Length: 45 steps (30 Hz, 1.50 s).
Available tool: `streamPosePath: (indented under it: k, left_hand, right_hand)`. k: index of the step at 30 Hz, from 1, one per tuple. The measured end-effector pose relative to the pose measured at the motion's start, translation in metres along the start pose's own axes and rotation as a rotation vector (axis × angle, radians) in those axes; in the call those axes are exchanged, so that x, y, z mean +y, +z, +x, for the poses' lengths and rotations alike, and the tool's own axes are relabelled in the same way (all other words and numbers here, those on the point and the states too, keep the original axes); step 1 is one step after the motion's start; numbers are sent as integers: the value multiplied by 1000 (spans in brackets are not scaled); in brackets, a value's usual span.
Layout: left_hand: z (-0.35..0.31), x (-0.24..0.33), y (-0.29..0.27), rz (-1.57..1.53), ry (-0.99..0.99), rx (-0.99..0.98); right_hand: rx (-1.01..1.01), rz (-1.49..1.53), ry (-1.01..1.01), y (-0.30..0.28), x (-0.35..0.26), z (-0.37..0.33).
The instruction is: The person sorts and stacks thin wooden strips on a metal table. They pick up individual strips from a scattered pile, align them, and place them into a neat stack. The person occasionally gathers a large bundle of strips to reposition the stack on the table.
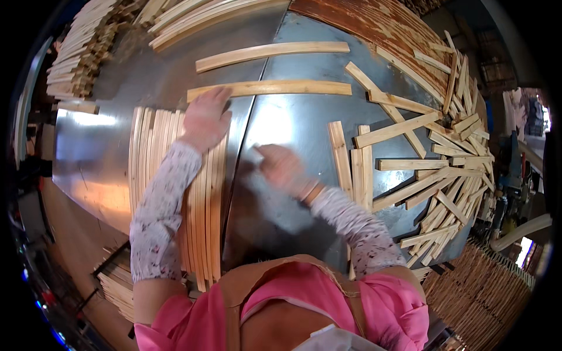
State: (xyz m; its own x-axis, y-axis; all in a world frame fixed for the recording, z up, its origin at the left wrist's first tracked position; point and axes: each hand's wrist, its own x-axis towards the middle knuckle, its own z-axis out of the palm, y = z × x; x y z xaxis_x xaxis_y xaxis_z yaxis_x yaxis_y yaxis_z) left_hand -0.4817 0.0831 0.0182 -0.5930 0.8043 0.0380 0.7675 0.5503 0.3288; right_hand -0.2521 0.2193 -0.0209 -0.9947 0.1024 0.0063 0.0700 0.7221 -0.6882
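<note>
My left hand (204,120) reaches over the top of a row of wooden slats (204,234) laid side by side. Its stretched fingers touch the left end of a single slat (287,88) that lies crosswise on the metal table (304,126). I cannot see any grip round that slat. My right hand (282,168) is over the middle of the table, right of the row. Motion smears its fingers, and whether it holds anything does not show. Farther away lies another crosswise slat (272,55), apart from both hands.
Loose slats (451,181) are heaped in a tangle along the right edge. Stacked slats (79,52) stand at the far left, with more long strips (205,20) at the back. A worn brown board (374,29) covers the far right. Bundled sticks (477,292) stand below right.
</note>
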Motion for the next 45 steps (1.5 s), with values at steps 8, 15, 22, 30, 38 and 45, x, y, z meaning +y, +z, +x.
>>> streamPosePath:
  k: [8, 15, 22, 30, 38, 45]
  left_hand:
    - [146, -14, 43, 260, 73, -310]
    - [177, -70, 48, 249, -120, -259]
    - [176, -114, 28, 416, -112, -88]
    - [202, -162, 25, 304, -335, -123]
    - [331, -156, 37, 257, -585, -81]
    - [383, -124, 47, 178, -555, 62]
  right_hand:
    - [454, -456, 327, -104, 129, -86]
    - [300, -467, 538, -4, 85, -170]
    - [292, -497, 561, 3, 92, -175]
    - [261, -513, 566, 1, 90, -172]
    - [172, -499, 598, -5, 87, -172]
    - [165, -499, 662, 9, 89, -182]
